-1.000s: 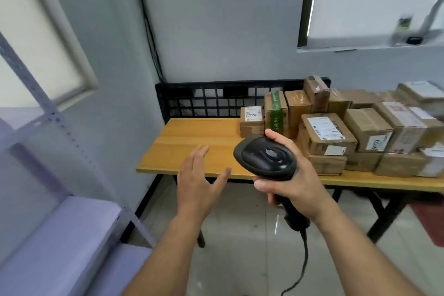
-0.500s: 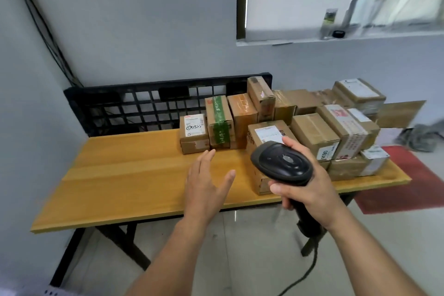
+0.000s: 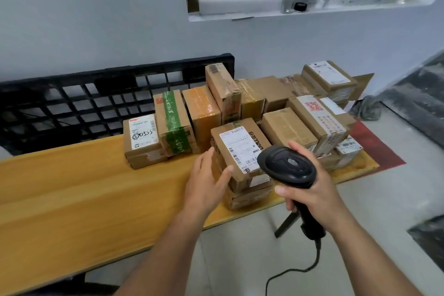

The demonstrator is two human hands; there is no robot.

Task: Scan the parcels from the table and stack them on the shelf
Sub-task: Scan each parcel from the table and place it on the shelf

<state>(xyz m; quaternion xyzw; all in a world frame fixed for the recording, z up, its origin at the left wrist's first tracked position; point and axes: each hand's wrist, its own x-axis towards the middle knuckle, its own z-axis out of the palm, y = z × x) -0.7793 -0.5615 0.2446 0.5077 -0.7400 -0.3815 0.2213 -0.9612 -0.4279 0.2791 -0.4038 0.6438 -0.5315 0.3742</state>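
At your far left, a black plastic lattice pallet [image 3: 96, 103] stands on edge against the grey wall, behind the long yellow wooden table [image 3: 72, 199]. The parcels crowd the table's right half. Leftmost is a small cardboard box with a white handwritten label [image 3: 141, 142], then a taller cardboard box bound with green tape [image 3: 174, 122], which touches an orange-brown taped box [image 3: 203, 113].

Your left hand [image 3: 206, 182] is open. Its fingers lie straight along the left side of a brown cardboard parcel with a white printed shipping label [image 3: 240, 149], and the thumb rests at its near corner. That parcel sits on top of another cardboard box [image 3: 245, 197] at the table's near edge.

Just to the right, your right hand [image 3: 314, 190] is curled firmly round the handle of a black handheld barcode scanner [image 3: 288, 167]. The scanner's head hangs over the parcel's near right corner, beside the label, and its black cable [image 3: 300, 271] trails towards the floor.

Further right, more labelled cardboard boxes [image 3: 319, 120] are stacked up to the table's end. A red floor mat [image 3: 374, 149] shows beyond them.
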